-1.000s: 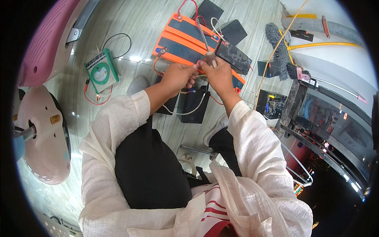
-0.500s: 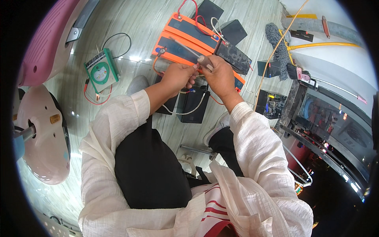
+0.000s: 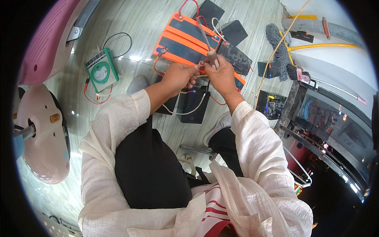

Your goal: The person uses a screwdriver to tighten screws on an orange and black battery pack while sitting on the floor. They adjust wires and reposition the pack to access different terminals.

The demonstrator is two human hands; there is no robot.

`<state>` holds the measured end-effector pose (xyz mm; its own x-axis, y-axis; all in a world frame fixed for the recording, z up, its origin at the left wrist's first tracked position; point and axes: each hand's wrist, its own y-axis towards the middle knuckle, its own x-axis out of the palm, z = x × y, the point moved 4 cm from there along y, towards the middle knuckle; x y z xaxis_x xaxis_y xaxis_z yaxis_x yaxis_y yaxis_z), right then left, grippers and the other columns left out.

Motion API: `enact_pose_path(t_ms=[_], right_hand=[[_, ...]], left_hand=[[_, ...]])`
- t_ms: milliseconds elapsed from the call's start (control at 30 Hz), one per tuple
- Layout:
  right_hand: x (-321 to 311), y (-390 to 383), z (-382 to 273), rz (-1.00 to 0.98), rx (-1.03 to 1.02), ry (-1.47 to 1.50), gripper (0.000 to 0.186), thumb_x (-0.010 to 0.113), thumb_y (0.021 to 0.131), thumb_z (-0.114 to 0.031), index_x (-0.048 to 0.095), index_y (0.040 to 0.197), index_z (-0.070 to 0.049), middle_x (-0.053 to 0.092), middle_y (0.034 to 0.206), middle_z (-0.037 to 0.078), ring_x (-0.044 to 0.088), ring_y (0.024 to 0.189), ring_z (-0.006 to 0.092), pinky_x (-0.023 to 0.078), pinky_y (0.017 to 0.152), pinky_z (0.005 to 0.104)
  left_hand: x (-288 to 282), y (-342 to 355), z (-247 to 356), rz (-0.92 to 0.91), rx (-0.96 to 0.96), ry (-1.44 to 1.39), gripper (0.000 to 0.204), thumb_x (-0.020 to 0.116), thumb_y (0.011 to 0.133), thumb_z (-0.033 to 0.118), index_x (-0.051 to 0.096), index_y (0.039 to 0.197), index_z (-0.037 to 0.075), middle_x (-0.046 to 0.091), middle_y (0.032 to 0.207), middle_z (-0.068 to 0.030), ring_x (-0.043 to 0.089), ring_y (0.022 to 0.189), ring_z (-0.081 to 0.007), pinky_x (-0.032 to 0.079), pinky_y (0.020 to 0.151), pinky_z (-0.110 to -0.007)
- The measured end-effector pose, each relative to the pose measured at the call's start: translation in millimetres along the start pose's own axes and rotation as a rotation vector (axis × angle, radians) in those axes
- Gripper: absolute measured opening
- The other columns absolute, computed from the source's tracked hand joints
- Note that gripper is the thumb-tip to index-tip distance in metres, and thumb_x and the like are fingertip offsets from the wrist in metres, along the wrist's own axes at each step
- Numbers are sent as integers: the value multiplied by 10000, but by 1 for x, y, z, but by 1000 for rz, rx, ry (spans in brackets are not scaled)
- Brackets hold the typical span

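Screwdriver (image 3: 212, 59) sits in your right hand (image 3: 222, 77) in the head view, its brown handle gripped by your closed fingers and its shaft slanting up and away from you over two orange-edged batteries (image 3: 179, 49) on the floor (image 3: 136, 39). Your left hand (image 3: 175, 79) is just beside it, thumb and forefinger brought together and the other fingers curled; a small reddish piece shows between your two hands, but you cannot tell from here whether the left fingertips grip it. Both hands are at the near edge of the batteries. A red cable arches over their far side, and an orange cable runs from the terminal at their left. Black blocks (image 3: 234, 32) lie beyond them and to their right, while another black block (image 3: 195, 106), crossed by a white cable, lies nearer you, below your hands. Well to the left, a green-and-white meter (image 3: 102, 72) lies on the floor with dark and red leads. A grey mop head (image 3: 273, 41) is over to the right, near a black box (image 3: 272, 104) with yellow and blue parts showing.
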<state>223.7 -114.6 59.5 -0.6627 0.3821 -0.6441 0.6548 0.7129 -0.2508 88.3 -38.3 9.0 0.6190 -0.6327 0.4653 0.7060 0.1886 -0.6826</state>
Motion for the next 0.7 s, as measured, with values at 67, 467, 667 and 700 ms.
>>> enact_pose_path(t_ms=[67,467,667,700], right_hand=[[0,0,0,-13,-33,-50,225,722,833,-162,665,967,9,678,928,205,679,832,341,521,750,385],[3,0,-5,-36,34,-13,223,729,836,-167,654,934,18,699,879,166,665,774,273,512,736,364],[6,4,6,-86,65,135,226,731,826,-152,677,967,16,705,854,136,653,754,210,514,727,341],[6,4,3,-89,63,133,224,730,825,-148,681,971,14,706,853,132,655,755,205,514,727,339]], left_hand=[[-1,0,-1,-3,-3,-5,333,585,1011,298,672,932,-14,579,760,-12,540,669,-105,459,583,-243],[-1,-1,-1,10,-13,-4,315,592,1006,282,672,926,-13,581,763,-11,541,662,-103,455,575,-248],[1,0,-1,9,-16,16,311,602,1001,278,671,923,-16,586,763,-13,548,654,-100,454,562,-251],[0,0,-2,10,-18,11,316,606,999,282,671,923,-17,585,762,-12,547,653,-100,454,561,-250]])
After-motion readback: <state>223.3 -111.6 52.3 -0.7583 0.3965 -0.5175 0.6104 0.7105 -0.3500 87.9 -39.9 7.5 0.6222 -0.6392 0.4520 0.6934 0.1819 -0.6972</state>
